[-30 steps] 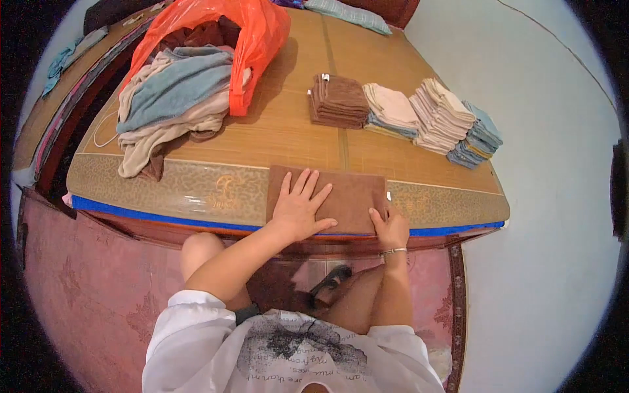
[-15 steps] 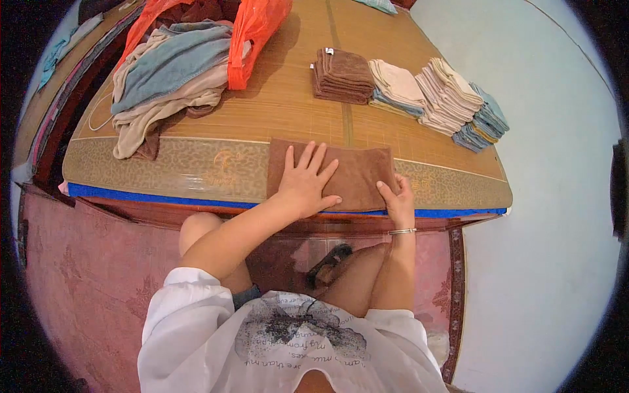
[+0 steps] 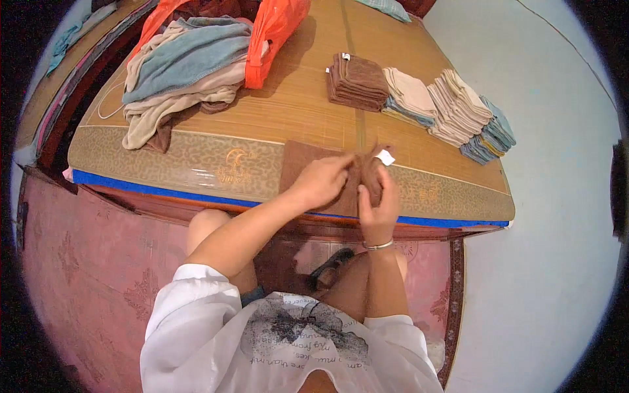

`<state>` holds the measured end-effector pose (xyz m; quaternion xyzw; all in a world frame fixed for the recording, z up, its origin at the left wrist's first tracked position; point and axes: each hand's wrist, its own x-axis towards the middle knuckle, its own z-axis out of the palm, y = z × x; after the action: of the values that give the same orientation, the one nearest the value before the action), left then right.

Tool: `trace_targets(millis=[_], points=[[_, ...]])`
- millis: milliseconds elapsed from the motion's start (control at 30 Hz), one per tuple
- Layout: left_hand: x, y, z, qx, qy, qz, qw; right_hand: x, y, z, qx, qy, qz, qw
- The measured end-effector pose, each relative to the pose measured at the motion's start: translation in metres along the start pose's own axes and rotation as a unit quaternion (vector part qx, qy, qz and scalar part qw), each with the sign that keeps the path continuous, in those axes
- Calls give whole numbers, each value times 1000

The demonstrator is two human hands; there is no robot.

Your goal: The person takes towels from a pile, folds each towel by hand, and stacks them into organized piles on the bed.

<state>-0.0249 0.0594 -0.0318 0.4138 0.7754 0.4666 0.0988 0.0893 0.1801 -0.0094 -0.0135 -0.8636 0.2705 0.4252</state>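
Observation:
A brown towel (image 3: 296, 161) lies folded on the front edge of the mat-covered bed. Its right end is raised and bent over toward the left, with a small white tag (image 3: 385, 157) showing at the top. My right hand (image 3: 380, 204) grips this lifted end between thumb and fingers. On the flat left part rests my left hand (image 3: 321, 182), holding nothing, its forefinger stretched toward the fold. The undersides of the left fingers are partly hidden.
A red plastic bag (image 3: 267, 46) spills a heap of blue, cream and brown towels (image 3: 187, 69) at the left. Beyond my right hand stand folded stacks: brown (image 3: 357, 82), cream over blue (image 3: 409, 92), cream (image 3: 457, 111) and blue (image 3: 499, 128). A pale wall (image 3: 544, 229) borders the right side.
My right hand has lifted the towel's right end and brought it leftward, exposing the tag. My left hand, flat with spread fingers before, has turned toward the fold.

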Motion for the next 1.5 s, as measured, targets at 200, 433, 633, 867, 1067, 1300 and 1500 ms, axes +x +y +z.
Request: trace_targets(millis=[200,433,633,867,1067,1300,1500], points=[[9,4,-19,-423,29,-210,881,-5,-21,20,-57,-66,-127,988],[-1,-24,-18,-248,142,-154,946,-9,-32,28,-44,-134,-142,980],[-9,-19,-48,-205,158,-123,958,-9,-31,25,-93,-169,-94,977],[-12,-31,-59,-69,110,-149,980,-14,-23,33,-122,-183,-108,969],[-13,-30,-59,-56,92,-148,983,-18,-21,26,-129,-176,-91,972],[-16,-36,-61,-58,107,-106,987,-24,-20,22,-108,-158,-62,980],[-14,-33,-61,-57,101,-130,985,-28,-7,18,-121,-157,-65,978]])
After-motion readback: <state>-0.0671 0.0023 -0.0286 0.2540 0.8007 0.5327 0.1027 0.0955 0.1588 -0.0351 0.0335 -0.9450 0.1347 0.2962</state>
